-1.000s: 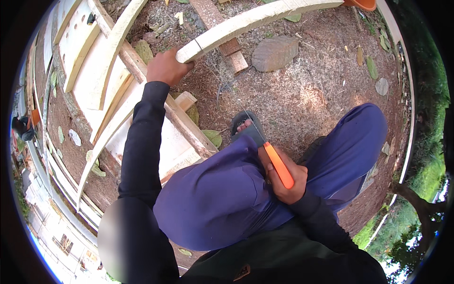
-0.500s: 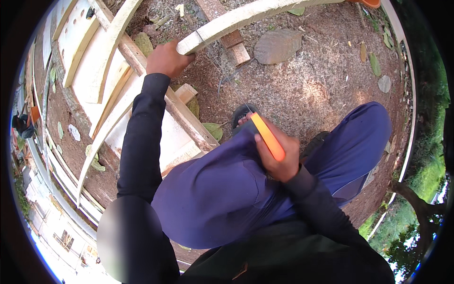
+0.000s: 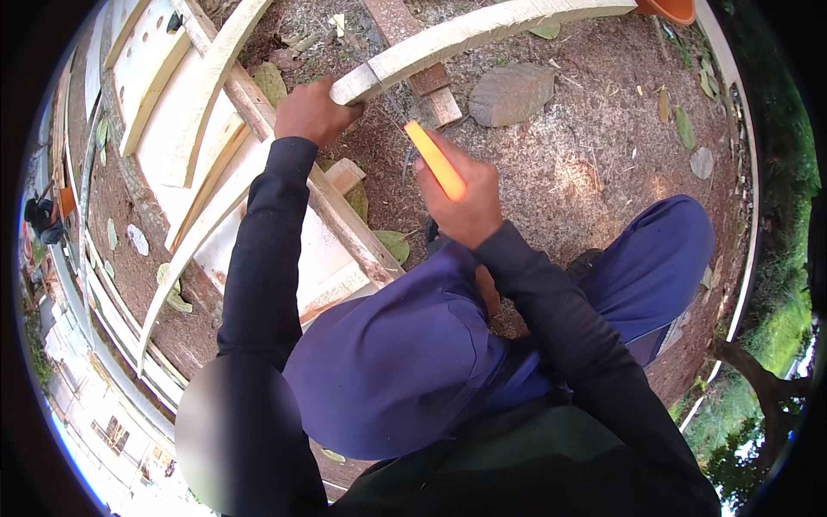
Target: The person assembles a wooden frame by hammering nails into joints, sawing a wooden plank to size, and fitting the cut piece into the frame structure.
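Note:
A pale wooden beam (image 3: 491, 33), bowed by the wide lens, stretches from the upper right to my left hand (image 3: 312, 114). The fingers of that hand are closed around the beam's near end. My right hand (image 3: 465, 191) is wrapped round the orange handle of a handsaw (image 3: 432, 159). The saw's thin blade reaches up and left to the beam, crossing it at a dark line a little right of my left hand. How deep the blade sits in the wood I cannot tell.
A brown board (image 3: 431, 79) lies under the beam on sawdust-strewn soil. To the left is a wooden frame (image 3: 345, 233) with several pale strips. A big dry leaf (image 3: 512, 93) lies right of the board. An orange container (image 3: 670, 9) stands at the upper right.
My right hand has pushed the saw up and left toward the beam, so less blade shows between handle and wood. My left hand keeps its hold on the beam.

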The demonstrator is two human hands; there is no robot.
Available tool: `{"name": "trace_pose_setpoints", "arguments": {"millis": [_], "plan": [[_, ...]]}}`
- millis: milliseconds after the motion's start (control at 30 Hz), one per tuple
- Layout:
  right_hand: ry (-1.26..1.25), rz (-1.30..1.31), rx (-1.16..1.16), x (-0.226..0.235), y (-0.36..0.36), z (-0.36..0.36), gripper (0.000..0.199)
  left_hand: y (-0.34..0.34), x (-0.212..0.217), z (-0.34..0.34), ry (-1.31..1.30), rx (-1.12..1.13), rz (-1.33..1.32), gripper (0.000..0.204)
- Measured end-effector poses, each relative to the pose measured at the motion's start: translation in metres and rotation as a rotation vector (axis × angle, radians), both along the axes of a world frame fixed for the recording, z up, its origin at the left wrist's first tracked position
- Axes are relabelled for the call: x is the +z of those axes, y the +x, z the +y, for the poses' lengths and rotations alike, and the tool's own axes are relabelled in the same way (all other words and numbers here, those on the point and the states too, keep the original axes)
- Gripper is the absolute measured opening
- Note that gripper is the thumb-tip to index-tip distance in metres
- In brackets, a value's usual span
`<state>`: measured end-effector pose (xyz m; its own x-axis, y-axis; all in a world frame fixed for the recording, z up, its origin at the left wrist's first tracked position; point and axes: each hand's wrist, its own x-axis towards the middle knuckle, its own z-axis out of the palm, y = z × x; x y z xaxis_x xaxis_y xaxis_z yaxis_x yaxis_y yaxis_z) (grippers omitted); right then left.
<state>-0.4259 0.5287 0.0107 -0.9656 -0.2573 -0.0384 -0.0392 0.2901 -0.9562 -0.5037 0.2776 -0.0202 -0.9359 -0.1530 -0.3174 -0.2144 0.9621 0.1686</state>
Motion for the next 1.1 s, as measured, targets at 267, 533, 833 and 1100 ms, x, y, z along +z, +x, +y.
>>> {"name": "trace_pose_setpoints", "arguments": {"millis": [267, 533, 833, 1100], "plan": [[-0.035, -0.027, 0.031, 0.043, 0.105, 0.075, 0.045, 0.008, 0.006, -0.011, -0.048, -0.004, -0.04, 0.06], [0.017, 0.071, -0.049, -0.003, -0.052, -0.046, 0.032, -0.003, -0.001, 0.0, -0.031, -0.017, -0.02, 0.062], [-0.075, -0.057, -0.054, 0.011, 0.028, 0.009, 0.039, 0.008, 0.012, -0.003, -0.03, 0.01, -0.035, 0.061], [-0.103, -0.138, -0.026, 0.008, 0.07, 0.046, 0.043, 0.013, 0.01, -0.013, -0.042, 0.023, -0.038, 0.061]]}}
